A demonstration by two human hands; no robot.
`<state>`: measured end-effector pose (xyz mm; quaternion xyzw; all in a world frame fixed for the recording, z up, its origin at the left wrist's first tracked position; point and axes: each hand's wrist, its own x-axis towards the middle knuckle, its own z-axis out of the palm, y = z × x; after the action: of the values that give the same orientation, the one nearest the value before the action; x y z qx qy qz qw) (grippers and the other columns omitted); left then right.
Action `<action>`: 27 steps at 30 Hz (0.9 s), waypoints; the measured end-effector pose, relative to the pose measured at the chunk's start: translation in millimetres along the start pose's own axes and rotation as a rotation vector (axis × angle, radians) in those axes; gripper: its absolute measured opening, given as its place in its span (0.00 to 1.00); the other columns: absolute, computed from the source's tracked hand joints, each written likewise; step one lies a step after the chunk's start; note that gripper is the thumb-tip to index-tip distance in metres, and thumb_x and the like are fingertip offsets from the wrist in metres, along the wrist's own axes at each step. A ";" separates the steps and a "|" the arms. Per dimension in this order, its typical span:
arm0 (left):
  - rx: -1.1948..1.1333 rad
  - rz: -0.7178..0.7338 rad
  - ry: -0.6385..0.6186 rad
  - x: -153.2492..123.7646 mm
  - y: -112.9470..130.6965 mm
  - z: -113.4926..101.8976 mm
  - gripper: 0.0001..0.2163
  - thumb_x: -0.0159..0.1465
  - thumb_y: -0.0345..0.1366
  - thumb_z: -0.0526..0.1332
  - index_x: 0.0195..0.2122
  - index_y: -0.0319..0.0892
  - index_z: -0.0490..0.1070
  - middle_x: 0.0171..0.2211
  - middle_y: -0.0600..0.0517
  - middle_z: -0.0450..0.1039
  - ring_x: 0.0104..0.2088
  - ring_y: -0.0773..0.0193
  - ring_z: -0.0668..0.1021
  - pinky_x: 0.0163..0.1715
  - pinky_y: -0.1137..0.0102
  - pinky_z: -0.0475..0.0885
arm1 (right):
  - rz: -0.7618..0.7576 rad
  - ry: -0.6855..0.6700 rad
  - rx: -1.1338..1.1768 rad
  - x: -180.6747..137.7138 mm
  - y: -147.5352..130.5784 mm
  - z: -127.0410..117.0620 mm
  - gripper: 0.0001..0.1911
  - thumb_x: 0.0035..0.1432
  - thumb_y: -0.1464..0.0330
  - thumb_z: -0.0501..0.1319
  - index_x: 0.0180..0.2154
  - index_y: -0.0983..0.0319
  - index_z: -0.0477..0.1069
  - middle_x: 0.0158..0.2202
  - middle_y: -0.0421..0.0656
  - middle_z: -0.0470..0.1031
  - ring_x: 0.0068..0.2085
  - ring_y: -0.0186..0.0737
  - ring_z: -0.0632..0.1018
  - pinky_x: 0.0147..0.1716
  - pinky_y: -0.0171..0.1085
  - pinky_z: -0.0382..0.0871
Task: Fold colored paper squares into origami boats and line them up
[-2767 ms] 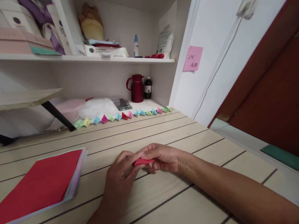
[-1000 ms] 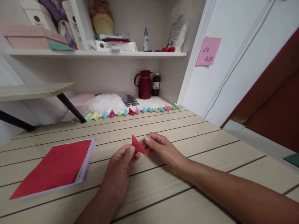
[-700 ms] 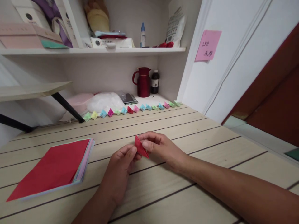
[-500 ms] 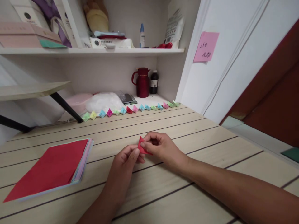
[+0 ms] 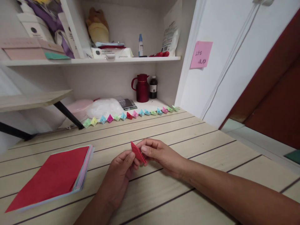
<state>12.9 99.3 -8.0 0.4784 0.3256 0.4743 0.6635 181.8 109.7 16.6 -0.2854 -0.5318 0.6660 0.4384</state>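
Note:
A small folded piece of red paper (image 5: 137, 152), triangular and several layers thick, is held up in front of me above the table. My left hand (image 5: 120, 165) pinches its left side between thumb and fingers. On the other side, my right hand (image 5: 161, 154) has curled fingers behind the right edge, with the thumb close to the fold. To the left lies a stack of coloured paper (image 5: 51, 176) with a red sheet on top. A row of small folded paper boats (image 5: 129, 115) in several colours runs along the table's back edge.
Behind the boats stand a dark red jug (image 5: 142, 89) and a dark bottle (image 5: 153, 87). A white plastic bag (image 5: 104, 107) lies left of them. A small raised stand (image 5: 32, 100) on black legs occupies the left back. A pink note (image 5: 201, 54) hangs on the wall.
The folded red paper has turned so its long edge slants down to the right. My right thumb has come off its face. The camera view has tipped slightly upward.

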 end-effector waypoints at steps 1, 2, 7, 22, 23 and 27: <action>-0.008 0.000 -0.004 -0.1 0.2 -0.3 0.12 0.64 0.40 0.60 0.26 0.40 0.72 0.27 0.53 0.70 0.31 0.67 0.69 0.35 0.73 0.65 | 0.009 -0.005 0.010 -0.5 -0.2 0.6 0.17 0.53 0.57 0.67 0.38 0.64 0.75 0.27 0.41 0.75 0.30 0.33 0.73 0.32 0.34 0.65; -0.014 -0.004 -0.005 -0.3 0.1 -0.7 0.12 0.64 0.40 0.60 0.26 0.40 0.72 0.27 0.53 0.70 0.31 0.67 0.69 0.35 0.73 0.65 | 0.018 -0.004 0.015 -0.9 -0.2 0.9 0.17 0.52 0.58 0.68 0.38 0.64 0.75 0.27 0.41 0.75 0.30 0.33 0.73 0.33 0.34 0.65; -0.022 -0.035 -0.006 -0.3 -0.2 -3.3 0.12 0.63 0.40 0.62 0.26 0.39 0.72 0.27 0.52 0.71 0.32 0.66 0.69 0.36 0.71 0.65 | 0.040 0.019 0.002 -1.3 1.3 -2.2 0.17 0.49 0.60 0.71 0.39 0.63 0.77 0.27 0.41 0.75 0.29 0.34 0.72 0.35 0.36 0.66; 0.016 -0.052 0.012 -3.0 4.5 -2.0 0.13 0.60 0.42 0.65 0.23 0.40 0.72 0.23 0.54 0.67 0.28 0.68 0.66 0.32 0.74 0.63 | 0.011 0.084 -0.022 -4.3 -1.7 0.4 0.11 0.47 0.64 0.70 0.31 0.65 0.77 0.25 0.40 0.74 0.29 0.34 0.71 0.34 0.36 0.65; 0.026 -0.046 0.026 -2.8 3.9 -1.5 0.13 0.59 0.42 0.65 0.23 0.40 0.72 0.22 0.55 0.67 0.28 0.68 0.66 0.32 0.75 0.63 | 0.005 0.107 -0.042 -4.3 -2.0 1.6 0.10 0.48 0.65 0.69 0.31 0.65 0.77 0.25 0.40 0.74 0.29 0.33 0.71 0.34 0.36 0.65; 0.126 -0.025 0.111 -1.1 -1.3 -1.1 0.10 0.58 0.42 0.65 0.25 0.41 0.74 0.23 0.55 0.69 0.27 0.69 0.66 0.31 0.74 0.63 | -0.060 0.115 -0.177 -5.0 -2.3 5.5 0.05 0.52 0.69 0.64 0.33 0.64 0.75 0.26 0.39 0.75 0.30 0.34 0.74 0.34 0.36 0.66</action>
<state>11.9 98.6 -9.7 0.4879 0.3969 0.4706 0.6188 180.1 102.8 19.9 -0.3445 -0.5709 0.5855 0.4611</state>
